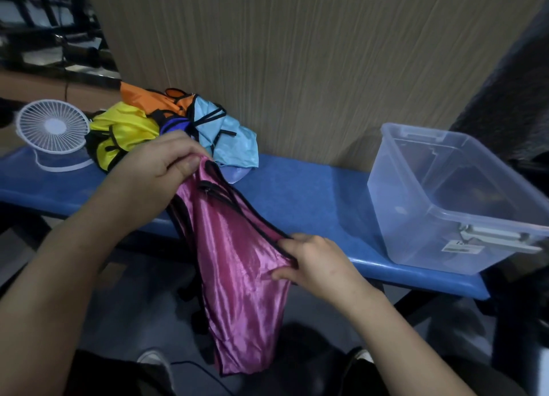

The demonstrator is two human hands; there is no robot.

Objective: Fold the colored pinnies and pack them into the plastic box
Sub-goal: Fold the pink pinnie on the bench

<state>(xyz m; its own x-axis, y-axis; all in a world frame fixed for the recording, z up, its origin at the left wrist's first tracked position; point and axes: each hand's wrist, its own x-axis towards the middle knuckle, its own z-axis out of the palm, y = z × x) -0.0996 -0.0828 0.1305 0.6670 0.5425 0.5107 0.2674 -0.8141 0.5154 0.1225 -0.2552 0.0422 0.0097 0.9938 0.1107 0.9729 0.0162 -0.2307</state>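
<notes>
Pink satin pinny with black trim point(234, 265) hangs pinched between left hand point(166, 155) and right hand point(315, 262); four more pinnies piled point(166, 122), one clear plastic box point(454, 199).

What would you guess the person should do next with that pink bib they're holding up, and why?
Probably lay the pink pinny flat on the blue table to start folding. The left hand and right hand both pinch its black-trimmed edge, and it hangs unfolded below the table's front edge. The plastic box looks empty.
</notes>
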